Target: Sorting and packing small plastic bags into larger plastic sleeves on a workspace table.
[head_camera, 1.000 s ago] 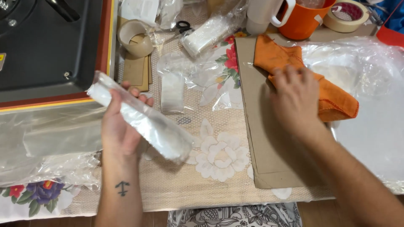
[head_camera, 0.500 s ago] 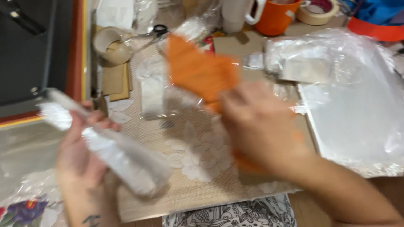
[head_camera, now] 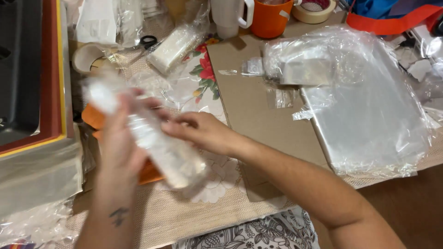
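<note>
One clear plastic bag (head_camera: 152, 138) is gripped in the closed left hand (head_camera: 121, 147), tilted across the palm. Its upper side is pinched by the right hand (head_camera: 198, 131). One orange cloth (head_camera: 99, 122) lies beneath both hands. One cardboard sheet (head_camera: 258, 106) lies right of the hands; one orange mug (head_camera: 270, 18) stands beyond it.

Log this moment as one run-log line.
left hand: holds clear plastic bag | right hand: fingers at bag | orange cloth: beneath hands
</note>
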